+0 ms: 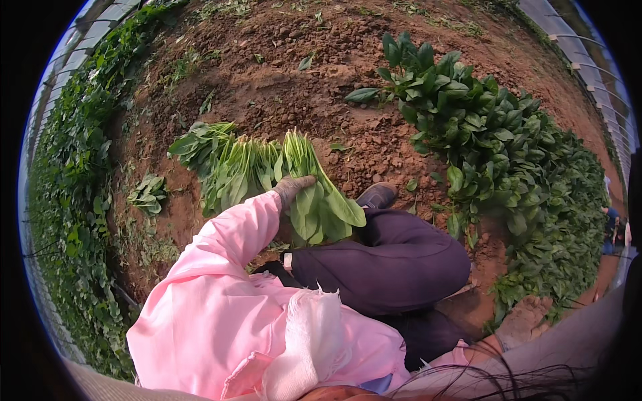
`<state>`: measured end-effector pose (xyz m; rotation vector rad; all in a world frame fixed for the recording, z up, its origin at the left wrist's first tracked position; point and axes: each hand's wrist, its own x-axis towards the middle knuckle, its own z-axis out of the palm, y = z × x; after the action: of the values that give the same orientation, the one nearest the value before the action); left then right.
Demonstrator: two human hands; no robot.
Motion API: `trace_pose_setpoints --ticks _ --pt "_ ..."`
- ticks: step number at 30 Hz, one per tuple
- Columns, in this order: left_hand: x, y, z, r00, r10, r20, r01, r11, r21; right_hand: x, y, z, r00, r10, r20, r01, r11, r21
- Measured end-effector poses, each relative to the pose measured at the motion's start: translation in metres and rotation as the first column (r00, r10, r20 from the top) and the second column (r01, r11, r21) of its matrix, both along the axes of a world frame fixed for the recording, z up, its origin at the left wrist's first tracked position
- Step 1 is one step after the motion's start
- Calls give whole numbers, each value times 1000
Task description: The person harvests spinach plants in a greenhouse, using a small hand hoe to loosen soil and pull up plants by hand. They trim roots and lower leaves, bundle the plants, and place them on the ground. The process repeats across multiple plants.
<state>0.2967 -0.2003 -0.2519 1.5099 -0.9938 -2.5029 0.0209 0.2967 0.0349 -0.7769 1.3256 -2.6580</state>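
My left hand [293, 188], in a soiled glove, is closed around a bunch of spinach [321, 200], its cut stem ends pointing up the picture and its leaves hanging over my knee side. Beside it on the soil lies a row of picked spinach [235, 165], stems the same way. My right hand [524, 321], also gloved, is low at the right by the edge of the growing spinach [511, 145]; its palm side and fingers show only partly, and whether it holds anything cannot be told.
A small heap of leaves [149, 194] lies on the reddish soil at the left. Leafy plants [75, 200] line the left side. My bent leg [381, 260] and shoe [377, 195] are in the middle. At the far right a person [610, 228] is partly visible near the greenhouse side.
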Motion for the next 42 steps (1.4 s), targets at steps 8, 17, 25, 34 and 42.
trace_pose_setpoints --ticks 8,17,25,34,42 --pt "-16 -44 -91 736 -255 627 418 900 -125 1 -8 -9 991 -115 61 105 983 148" --pt "-18 -40 -136 553 -136 822 482 857 -182 -9 -9 -32 988 -103 118 76 975 210" --pt "-56 -46 -139 473 -232 850 476 879 -24 -45 33 -60 933 -135 335 50 967 249" --pt "-38 1 -75 644 -149 750 696 520 -495 -47 13 -56 948 -139 285 40 944 328" --pt "-97 21 -70 656 -288 698 614 -334 -715 -43 11 -61 936 -131 328 19 946 324"
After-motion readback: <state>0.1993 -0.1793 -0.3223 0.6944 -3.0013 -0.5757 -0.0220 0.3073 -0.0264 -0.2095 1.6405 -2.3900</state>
